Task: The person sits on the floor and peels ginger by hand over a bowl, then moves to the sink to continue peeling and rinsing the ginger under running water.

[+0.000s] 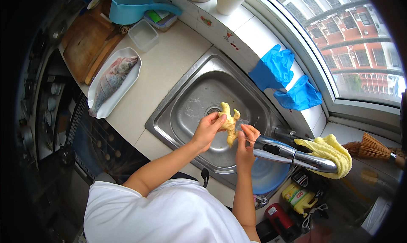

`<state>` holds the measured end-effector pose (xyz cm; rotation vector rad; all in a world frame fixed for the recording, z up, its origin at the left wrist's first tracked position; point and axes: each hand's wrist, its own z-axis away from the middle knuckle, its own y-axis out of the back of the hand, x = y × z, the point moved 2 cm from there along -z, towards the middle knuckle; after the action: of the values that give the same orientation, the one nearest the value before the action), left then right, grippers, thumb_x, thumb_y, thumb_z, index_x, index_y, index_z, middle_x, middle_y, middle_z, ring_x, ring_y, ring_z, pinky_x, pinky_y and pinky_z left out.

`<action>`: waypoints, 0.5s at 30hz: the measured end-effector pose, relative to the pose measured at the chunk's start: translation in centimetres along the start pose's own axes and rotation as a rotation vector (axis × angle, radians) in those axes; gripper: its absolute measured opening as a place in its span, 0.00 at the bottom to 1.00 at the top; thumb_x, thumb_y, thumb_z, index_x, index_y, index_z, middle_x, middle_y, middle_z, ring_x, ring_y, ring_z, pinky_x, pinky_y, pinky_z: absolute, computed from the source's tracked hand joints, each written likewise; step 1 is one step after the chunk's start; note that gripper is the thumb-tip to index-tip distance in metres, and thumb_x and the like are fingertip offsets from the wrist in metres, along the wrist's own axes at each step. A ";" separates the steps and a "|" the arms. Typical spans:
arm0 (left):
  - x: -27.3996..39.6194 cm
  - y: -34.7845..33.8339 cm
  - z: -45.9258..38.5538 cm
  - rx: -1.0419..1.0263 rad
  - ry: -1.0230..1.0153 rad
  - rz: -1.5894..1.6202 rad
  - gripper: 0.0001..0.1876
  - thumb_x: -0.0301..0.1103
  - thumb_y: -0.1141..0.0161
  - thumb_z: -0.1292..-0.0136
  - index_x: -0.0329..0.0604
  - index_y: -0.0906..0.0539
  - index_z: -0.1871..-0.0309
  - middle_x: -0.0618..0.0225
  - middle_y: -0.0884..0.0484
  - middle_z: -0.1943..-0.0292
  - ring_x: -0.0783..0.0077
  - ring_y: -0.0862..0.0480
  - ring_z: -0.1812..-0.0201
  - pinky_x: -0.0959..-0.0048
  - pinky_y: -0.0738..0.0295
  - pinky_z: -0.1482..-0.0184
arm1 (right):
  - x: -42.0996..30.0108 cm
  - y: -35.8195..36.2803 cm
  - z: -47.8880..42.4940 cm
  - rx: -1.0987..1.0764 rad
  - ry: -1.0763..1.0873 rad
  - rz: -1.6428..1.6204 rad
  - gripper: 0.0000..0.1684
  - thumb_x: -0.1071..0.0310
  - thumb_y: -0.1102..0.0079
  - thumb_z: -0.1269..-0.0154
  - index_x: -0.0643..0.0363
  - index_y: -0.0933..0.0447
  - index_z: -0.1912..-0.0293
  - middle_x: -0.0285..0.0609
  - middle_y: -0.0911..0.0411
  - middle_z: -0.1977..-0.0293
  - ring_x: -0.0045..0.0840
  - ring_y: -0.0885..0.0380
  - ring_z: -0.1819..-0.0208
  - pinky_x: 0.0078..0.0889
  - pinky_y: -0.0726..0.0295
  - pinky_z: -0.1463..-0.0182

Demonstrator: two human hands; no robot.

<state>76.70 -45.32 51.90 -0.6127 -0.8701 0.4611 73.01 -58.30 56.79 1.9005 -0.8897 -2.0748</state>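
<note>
A knobbly, pale yellow piece of ginger root (227,123) is pinched between the thumb and fingers of my left hand (208,128), above the stainless steel sink (190,112). My right hand (246,144) is at the root's right edge, thumb tip up against it and fingers curled; whether it grips the root is unclear. The chrome faucet head (273,150) comes in from the right, just beside my right fingers. Water seems to run over the fingertips. Below the root, the sink drain (213,110) shows partly behind my left hand.
A scored whole fish lies in a white dish (127,87) left of the sink, next to wooden cutting boards (86,48). Blue gloves (297,93) lie on the sill. A yellow cloth (334,154) hangs over the faucet. A blue basin (270,176) sits below my right hand.
</note>
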 end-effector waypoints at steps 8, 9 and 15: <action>0.1 -0.6 1.0 0.095 -0.174 -0.163 0.15 0.34 0.39 0.36 0.33 0.25 0.53 0.63 0.19 0.59 0.78 0.20 0.57 0.77 0.25 0.53 | -0.2 -0.5 -0.1 -0.111 0.308 0.258 0.08 0.74 0.37 0.46 0.62 0.23 0.63 0.42 0.25 0.66 0.36 0.28 0.63 0.36 0.29 0.56; 0.1 -0.7 1.1 0.103 -0.197 -0.179 0.15 0.34 0.38 0.36 0.32 0.25 0.53 0.63 0.19 0.60 0.78 0.20 0.57 0.77 0.25 0.54 | -0.2 -0.5 -0.1 -0.111 0.355 0.288 0.08 0.74 0.37 0.47 0.61 0.23 0.65 0.43 0.25 0.68 0.36 0.28 0.65 0.37 0.30 0.58; 1.0 -0.4 1.3 0.088 -0.182 -0.285 0.14 0.33 0.37 0.37 0.33 0.24 0.55 0.64 0.18 0.62 0.79 0.20 0.59 0.78 0.25 0.55 | -0.9 -0.5 -0.9 -0.174 0.531 0.361 0.10 0.78 0.39 0.54 0.60 0.31 0.72 0.43 0.31 0.74 0.37 0.32 0.70 0.39 0.33 0.66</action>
<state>76.27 -44.66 53.35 -0.3615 -1.0861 0.2971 74.14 -57.67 57.26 1.8860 -0.8114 -1.3047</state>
